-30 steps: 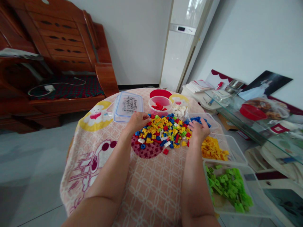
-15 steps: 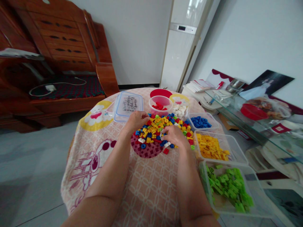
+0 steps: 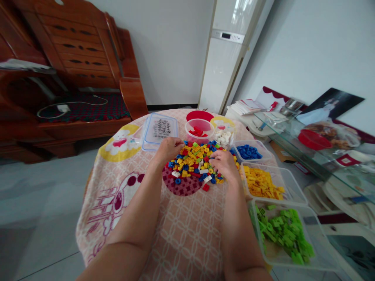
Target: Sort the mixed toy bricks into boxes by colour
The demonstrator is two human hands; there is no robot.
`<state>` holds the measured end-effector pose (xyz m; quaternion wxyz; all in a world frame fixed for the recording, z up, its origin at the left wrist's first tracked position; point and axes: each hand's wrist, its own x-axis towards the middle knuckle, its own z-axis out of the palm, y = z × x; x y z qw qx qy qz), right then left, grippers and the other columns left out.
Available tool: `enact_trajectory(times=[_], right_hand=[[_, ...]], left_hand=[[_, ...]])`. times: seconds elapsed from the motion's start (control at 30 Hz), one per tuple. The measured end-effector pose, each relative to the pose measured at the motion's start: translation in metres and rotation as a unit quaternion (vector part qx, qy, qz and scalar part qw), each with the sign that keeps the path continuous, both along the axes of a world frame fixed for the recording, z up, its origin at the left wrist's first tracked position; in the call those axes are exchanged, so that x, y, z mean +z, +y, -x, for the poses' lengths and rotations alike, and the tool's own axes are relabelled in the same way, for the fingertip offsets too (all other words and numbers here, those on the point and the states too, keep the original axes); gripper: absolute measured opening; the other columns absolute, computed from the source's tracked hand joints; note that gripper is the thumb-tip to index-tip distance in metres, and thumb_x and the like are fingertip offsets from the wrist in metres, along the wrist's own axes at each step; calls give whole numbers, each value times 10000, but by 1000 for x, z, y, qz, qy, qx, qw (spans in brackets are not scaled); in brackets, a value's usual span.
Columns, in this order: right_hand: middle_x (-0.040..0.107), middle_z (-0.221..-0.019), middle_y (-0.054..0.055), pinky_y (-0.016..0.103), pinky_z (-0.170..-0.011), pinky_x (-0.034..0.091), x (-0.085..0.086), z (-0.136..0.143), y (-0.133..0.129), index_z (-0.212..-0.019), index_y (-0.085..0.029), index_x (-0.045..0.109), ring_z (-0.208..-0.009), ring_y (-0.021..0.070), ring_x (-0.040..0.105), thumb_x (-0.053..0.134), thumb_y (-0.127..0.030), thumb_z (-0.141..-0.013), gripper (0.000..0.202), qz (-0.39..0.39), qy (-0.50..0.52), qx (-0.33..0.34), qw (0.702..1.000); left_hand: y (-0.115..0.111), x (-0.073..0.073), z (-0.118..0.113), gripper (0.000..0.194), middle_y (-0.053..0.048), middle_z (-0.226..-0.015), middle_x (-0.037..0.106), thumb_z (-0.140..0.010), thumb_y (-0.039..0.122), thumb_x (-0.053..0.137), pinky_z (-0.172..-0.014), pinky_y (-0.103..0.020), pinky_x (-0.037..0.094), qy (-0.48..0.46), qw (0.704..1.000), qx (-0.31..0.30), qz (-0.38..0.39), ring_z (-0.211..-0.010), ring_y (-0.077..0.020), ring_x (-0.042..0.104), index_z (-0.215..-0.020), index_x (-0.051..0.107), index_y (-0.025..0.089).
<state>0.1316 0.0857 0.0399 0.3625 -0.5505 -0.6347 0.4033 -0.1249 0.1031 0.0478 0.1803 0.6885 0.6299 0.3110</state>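
A heap of mixed small bricks [image 3: 191,159] in yellow, blue, red, white and green lies on the cloth-covered table. At the heap's left edge is my left hand [image 3: 170,150], its fingers bent together; whatever they may hold is too small to make out. My right hand [image 3: 225,164] reaches over the right side of the heap, fingers apart, with nothing visible in them. Along the right stand clear boxes of blue bricks [image 3: 248,152], yellow bricks [image 3: 262,183] and green bricks [image 3: 285,232]. Behind the heap are red bricks [image 3: 197,132] in a round tub and white bricks [image 3: 222,137].
A lidded clear box [image 3: 159,130] with writing sits at the back left of the table. Behind the tub is a red round lid [image 3: 200,116]. A glass shelf [image 3: 319,164] with a red bowl [image 3: 314,139] stands to the right, a wooden bench [image 3: 133,93] at the left.
My right hand has moved to the right across the heap, uncovering a white brick and other bricks. My left hand has hardly moved.
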Motion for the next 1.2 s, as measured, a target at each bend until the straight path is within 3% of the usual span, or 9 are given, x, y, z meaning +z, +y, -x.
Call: enact_trajectory(times=[0.13, 0.27, 0.37, 0.57, 0.73, 0.83, 0.97, 1.07, 1.2], right_hand=[[635, -557, -30, 244, -396, 443, -5, -12, 11, -882, -178, 702, -441, 172, 607, 703, -362, -666, 284, -43, 90, -141, 985], [676, -649, 15, 291, -478, 550, -13, -24, 22, -1043, -121, 714, -572, 221, 696, 654, -369, -681, 443, -118, 139, -299, 937], [711, -766, 49, 309, -547, 596, -16, -31, 24, -1206, -84, 687, -673, 235, 736, 614, -340, -709, 564, -159, 149, -358, 908], [738, -782, 64, 301, -523, 586, -17, -31, 25, -1303, -75, 673, -629, 226, 725, 592, -308, -748, 608, -131, 133, -351, 918], [730, -708, 54, 290, -485, 558, -17, -22, 24, -1216, -68, 719, -546, 212, 691, 580, -342, -770, 541, -122, 122, -311, 934], [731, -700, 49, 283, -478, 551, -18, -18, 25, -1209, -78, 725, -549, 213, 693, 575, -345, -774, 532, -119, 121, -305, 937], [739, -718, 60, 285, -476, 549, -21, -18, 28, -1221, -75, 721, -558, 217, 702, 562, -361, -793, 538, -123, 116, -300, 939], [743, -726, 69, 287, -487, 555, -23, -20, 29, -1236, -67, 715, -568, 220, 709, 552, -365, -804, 549, -123, 111, -302, 939], [743, -717, 62, 289, -495, 560, -23, -20, 28, -1235, -76, 717, -566, 218, 708, 558, -360, -803, 540, -120, 113, -301, 939]], left_hand=[[0, 1, 0, 264, -44, -748, 766, -767, 319, 629, -712, -274, 471, -2, 1000, -7, 12, -730, -203, 675, -873, 827, 180], [3, -3, -1, 275, -39, -771, 777, -725, 363, 719, -711, -274, 488, 14, 999, -40, 30, -720, -198, 674, -901, 840, 189], [6, -8, -4, 264, -47, -799, 787, -725, 365, 747, -699, -273, 495, 30, 998, -52, 29, -726, -198, 678, -901, 847, 196], [6, -12, -7, 167, -52, -823, 801, -726, 263, 745, -712, -276, 501, 31, 998, -36, 28, -749, -203, 703, -846, 837, 193], [5, -13, -15, 173, -27, -729, 767, -728, 316, 743, -665, -266, 516, -120, 993, -8, 10, -700, -190, 696, -822, 797, 181], [9, -20, -27, 250, -19, -708, 740, -691, 343, 766, -617, -261, 522, -282, 959, -2, -14, -628, -163, 666, -864, 762, 163], [18, -31, -45, 338, -22, -721, 726, -637, 357, 819, -677, -284, 563, -463, 886, 0, -31, -650, -154, 675, -874, 711, 142], [25, -36, -53, 426, -79, -890, 773, -654, 330, 830, -842, -344, 597, -537, 843, -6, -41, -846, -203, 747, -1004, 700, 126], [28, -36, -59, 613, -168, -1264, 732, -708, 285, 819, -1045, -408, 555, -566, 822, -31, -60, -1231, -282, 697, -1275, 638, 137]])
